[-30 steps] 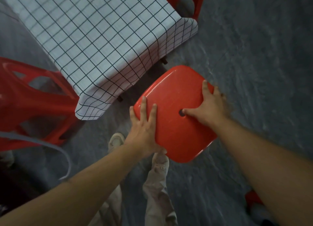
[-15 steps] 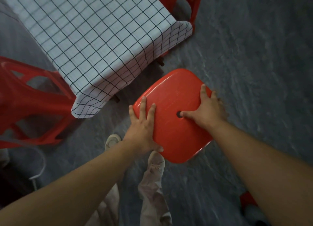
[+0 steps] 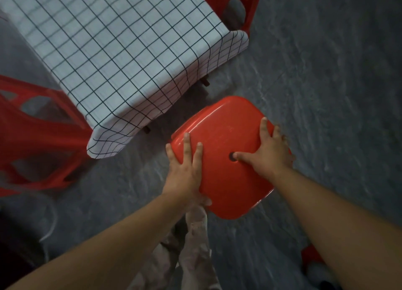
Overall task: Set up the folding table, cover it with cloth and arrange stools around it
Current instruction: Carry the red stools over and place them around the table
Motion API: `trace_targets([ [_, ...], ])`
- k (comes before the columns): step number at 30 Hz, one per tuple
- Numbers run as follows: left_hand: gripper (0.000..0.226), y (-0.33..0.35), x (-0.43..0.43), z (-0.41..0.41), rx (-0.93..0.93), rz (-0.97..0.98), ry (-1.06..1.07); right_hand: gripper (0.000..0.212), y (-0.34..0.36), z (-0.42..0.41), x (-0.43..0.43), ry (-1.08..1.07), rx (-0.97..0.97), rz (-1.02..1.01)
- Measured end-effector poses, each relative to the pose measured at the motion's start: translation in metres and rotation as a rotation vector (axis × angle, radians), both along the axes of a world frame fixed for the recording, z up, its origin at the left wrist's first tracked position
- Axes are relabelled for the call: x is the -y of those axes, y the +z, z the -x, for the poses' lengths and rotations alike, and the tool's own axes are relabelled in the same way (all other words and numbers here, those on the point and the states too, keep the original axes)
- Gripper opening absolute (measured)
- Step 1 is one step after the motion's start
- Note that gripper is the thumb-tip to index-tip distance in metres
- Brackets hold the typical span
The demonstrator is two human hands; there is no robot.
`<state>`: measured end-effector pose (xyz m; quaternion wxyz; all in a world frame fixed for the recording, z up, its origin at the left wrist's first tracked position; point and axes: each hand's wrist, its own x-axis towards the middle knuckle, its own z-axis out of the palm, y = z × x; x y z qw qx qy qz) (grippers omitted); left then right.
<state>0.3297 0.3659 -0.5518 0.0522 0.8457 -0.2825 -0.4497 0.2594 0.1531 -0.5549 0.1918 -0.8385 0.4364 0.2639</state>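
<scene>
- While both grips hold the red stool [image 3: 226, 181], only its seat shows; the legs are hidden below it, so I cannot tell whether it stands on the floor [image 3: 326, 94] or hangs clear.
- Left grip [image 3: 185, 170]: fingers laid straight and spread on the seat's left corner, thumb hooked round the near edge. The seat is clamped between them.
- Right grip [image 3: 269, 152]: thumb reaches inward to the centre hole [image 3: 232, 156], and the fingers wrap over the seat's outer right rim.
- Key relation: the surface [image 3: 108, 50], already under the checked cloth [image 3: 217, 57], lies ahead and to the left of both grips. The left grip is the nearer one and the right grip is on the side away from it.
- The seat's far edge is just beside the cloth's hanging hem, apart from it, with a strip of floor and two dark feet [image 3: 205, 82] between them.
- Orientation: the seat is near-square with rounded corners and has no marked long axis. Its far-left edge runs roughly parallel to the facing side of the surface, near-left to far-right.
- Judgement: only a short push ahead-left remains, with no turn needed. The risk is snagging the hem.
- Second red stool [image 3: 32, 137] stands left of the left grip, by the adjoining side. Third red stool [image 3: 245, 2] is far ahead, beyond the far corner.
</scene>
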Motion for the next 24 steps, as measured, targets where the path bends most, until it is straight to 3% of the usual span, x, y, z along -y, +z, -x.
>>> trace_targets([
  [24,0.163,-0.004,0.001,0.034,0.077,0.033,-0.022,0.139,0.000,0.038,0.005,0.001,-0.001,0.006],
])
